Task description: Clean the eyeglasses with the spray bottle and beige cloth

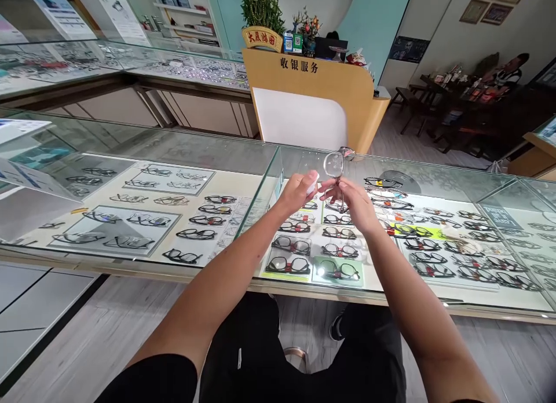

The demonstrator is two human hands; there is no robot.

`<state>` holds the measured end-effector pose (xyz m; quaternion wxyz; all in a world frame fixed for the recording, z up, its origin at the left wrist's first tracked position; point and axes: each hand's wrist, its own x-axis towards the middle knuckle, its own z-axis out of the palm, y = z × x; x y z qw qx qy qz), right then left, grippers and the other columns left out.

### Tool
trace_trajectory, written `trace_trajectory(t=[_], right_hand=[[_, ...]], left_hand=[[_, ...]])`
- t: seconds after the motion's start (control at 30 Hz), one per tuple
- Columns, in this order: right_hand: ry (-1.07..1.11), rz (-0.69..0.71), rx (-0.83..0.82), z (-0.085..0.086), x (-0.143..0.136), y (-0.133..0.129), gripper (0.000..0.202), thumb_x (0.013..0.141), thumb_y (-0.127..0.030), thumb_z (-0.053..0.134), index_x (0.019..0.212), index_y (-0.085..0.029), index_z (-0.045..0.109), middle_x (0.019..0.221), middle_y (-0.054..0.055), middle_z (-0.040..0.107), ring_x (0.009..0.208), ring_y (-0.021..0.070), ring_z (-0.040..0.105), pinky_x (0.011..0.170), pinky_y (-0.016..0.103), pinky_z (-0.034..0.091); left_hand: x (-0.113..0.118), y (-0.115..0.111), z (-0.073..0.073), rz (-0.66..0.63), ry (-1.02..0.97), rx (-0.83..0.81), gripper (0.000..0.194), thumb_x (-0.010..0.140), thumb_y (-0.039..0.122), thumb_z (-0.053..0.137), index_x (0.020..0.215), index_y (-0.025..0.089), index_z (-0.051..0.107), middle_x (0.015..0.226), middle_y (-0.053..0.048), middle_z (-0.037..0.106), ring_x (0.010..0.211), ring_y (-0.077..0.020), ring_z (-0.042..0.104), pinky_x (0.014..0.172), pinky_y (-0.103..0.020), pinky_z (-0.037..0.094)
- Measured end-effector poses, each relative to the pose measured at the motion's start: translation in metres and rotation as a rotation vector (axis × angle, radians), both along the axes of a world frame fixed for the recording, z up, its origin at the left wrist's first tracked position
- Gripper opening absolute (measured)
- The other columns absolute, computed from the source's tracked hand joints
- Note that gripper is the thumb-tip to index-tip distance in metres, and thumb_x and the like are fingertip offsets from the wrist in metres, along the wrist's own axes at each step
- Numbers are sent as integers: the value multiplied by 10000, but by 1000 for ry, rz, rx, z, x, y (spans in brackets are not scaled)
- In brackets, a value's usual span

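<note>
Over the glass counter, my right hand (353, 201) pinches a pair of eyeglasses (334, 165) with its fingers. The glasses are held on edge, one clear round lens up and the rest partly hidden by my fingers. Close on the left, my left hand (296, 193) is closed around a small white object (313, 184). Most of that object is covered by the fingers, so its kind is unclear. Both hands are near each other, above rows of dark-framed display glasses (339, 233) under the glass.
The glass display counter (243, 284) stretches across in front of me, with more eyeglasses on trays (174, 229) at left. White card stands (30, 171) rest on its left end. Beyond stand a wooden cashier desk (249, 73) and a seated person (512, 70) at a dark table.
</note>
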<state>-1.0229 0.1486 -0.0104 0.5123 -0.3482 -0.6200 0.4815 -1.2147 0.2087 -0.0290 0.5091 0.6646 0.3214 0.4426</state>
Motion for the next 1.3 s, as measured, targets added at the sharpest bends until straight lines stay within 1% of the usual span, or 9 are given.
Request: trace_trajectory(t=[0.23, 0.47, 0.63, 0.7, 0.8, 0.9, 1.07, 1.2, 1.3], right_hand=[[134, -107, -50, -2, 5, 9, 429, 993, -618, 587, 1127, -248, 757, 1104, 89, 797, 963, 239, 747, 808, 366, 564], [108, -111, -70, -2, 3, 8, 458, 973, -653, 581, 1102, -250, 756, 1127, 90, 800, 1007, 249, 755, 877, 388, 612], [139, -117, -83, -2, 5, 10, 471, 967, -658, 583, 1118, -241, 742, 1119, 97, 799, 1011, 252, 775, 856, 371, 603], [158, -115, -79, -2, 5, 11, 467, 963, -650, 594, 1116, -235, 740, 1104, 100, 804, 1000, 256, 781, 833, 366, 596], [147, -134, -68, -1, 6, 12, 486, 964, -666, 594, 1134, -234, 737, 1096, 98, 810, 985, 253, 787, 838, 365, 593], [140, -134, -63, 0, 5, 12, 528, 962, -705, 580, 1142, -233, 733, 1118, 97, 811, 973, 241, 789, 854, 362, 598], [196, -129, -63, 9, 3, 9, 550, 961, -727, 562, 1147, -234, 720, 1147, 103, 814, 978, 238, 785, 824, 353, 597], [248, -164, -29, 27, 15, -8, 516, 961, -705, 584, 1150, -243, 716, 1152, 100, 816, 993, 253, 784, 814, 366, 601], [222, -266, -18, 50, 43, -33, 541, 972, -718, 566, 1185, -244, 714, 1169, 107, 815, 1024, 270, 784, 820, 388, 614]], left_hand=[[8, -8, -5, -113, 103, 1, 819, 871, 934, 542, 513, 213, 395, 485, 9, 384, 461, -84, 328, 488, -285, 230], [13, -11, -10, -99, 98, -41, 748, 943, 850, 513, 560, 213, 424, 519, 6, 408, 457, -89, 323, 475, -273, 245], [4, 6, -10, 97, -7, 3, 719, 942, 881, 474, 672, 216, 516, 589, -4, 505, 553, -122, 469, 584, -275, 397], [-1, 19, -15, 224, -36, 11, 571, 957, 769, 564, 795, 223, 538, 674, 9, 534, 629, -133, 496, 654, -277, 435], [-10, 42, -29, 474, 8, -16, 304, 902, 455, 710, 989, 240, 513, 859, 11, 579, 784, -158, 549, 779, -291, 469], [-18, 62, -47, 635, 134, -58, 331, 886, 306, 684, 1124, 252, 459, 1034, -28, 613, 932, -207, 603, 889, -346, 496], [-25, 71, -63, 663, 300, -19, 344, 907, 303, 669, 1150, 249, 432, 1120, -99, 632, 1017, -289, 632, 990, -461, 502], [-22, 68, -62, 651, 352, -15, 353, 912, 331, 660, 1168, 252, 429, 1150, -128, 651, 1040, -317, 655, 1042, -510, 507], [-17, 63, -56, 663, 352, 23, 486, 887, 339, 688, 1272, 235, 411, 1294, -168, 647, 1158, -329, 667, 1121, -535, 493]])
